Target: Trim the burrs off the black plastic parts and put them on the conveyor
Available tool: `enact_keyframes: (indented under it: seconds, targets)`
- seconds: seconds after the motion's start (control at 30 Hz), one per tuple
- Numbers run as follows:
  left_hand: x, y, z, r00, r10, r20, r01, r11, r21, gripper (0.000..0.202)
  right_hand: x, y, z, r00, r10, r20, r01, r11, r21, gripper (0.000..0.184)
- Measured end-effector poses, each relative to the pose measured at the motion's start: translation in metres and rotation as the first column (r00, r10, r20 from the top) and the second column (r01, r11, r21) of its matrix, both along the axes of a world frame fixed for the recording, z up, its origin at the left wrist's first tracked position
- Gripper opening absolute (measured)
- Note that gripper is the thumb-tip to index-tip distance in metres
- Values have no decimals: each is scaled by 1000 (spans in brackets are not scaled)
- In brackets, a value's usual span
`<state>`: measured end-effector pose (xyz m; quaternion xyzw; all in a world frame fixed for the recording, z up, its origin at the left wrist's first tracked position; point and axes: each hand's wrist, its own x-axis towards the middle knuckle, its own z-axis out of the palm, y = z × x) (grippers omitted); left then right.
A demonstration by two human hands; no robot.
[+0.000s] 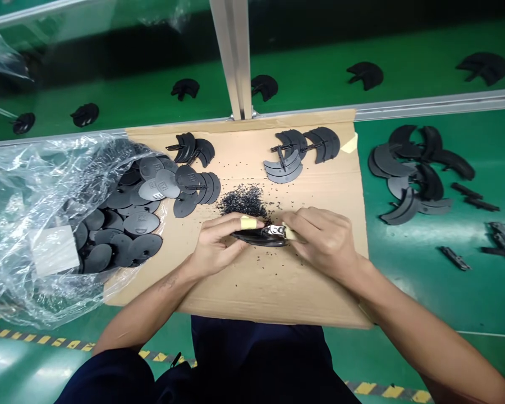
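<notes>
In the head view, the left hand (216,244) pinches a curved black plastic part (256,239) between thumb and taped fingers (248,223), mid-way along the front half of a cardboard sheet (315,297). The right hand (324,244) curls around small steel cutters (275,230) set against that part. Black plastic clippings (242,201) lie heaped just beyond, and a clear plastic bag (25,224) of black discs (143,223) overlaps the sheet's left edge.

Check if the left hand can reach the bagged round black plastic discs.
Likely yes: the left hand sits near the round black plastic discs, only brown cardboard between, though it holds a curved black part.
</notes>
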<state>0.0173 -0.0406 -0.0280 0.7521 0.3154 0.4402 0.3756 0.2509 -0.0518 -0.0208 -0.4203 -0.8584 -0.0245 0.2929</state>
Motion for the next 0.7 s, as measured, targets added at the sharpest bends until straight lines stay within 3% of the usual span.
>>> enact_keyframes:
  seconds: [0.13,0.33,0.53,0.7]
  targets:
    - [-5,3,9,997,-19,-71,22,999,46,23,3,3,-3,1000,-17,-20,17,1000,-7,19]
    - [-4,3,12,973,-137,-186,163,978,132,37,2,6,3,984,-111,138,92,987,132,17]
    - [-4,1,9,970,0,-245,48,981,189,34,2,5,4,976,-148,163,129,984,123,17]
    - [-4,0,10,982,56,-180,-53,998,23,12,4,6,0,992,-125,34,126,991,-44,19]
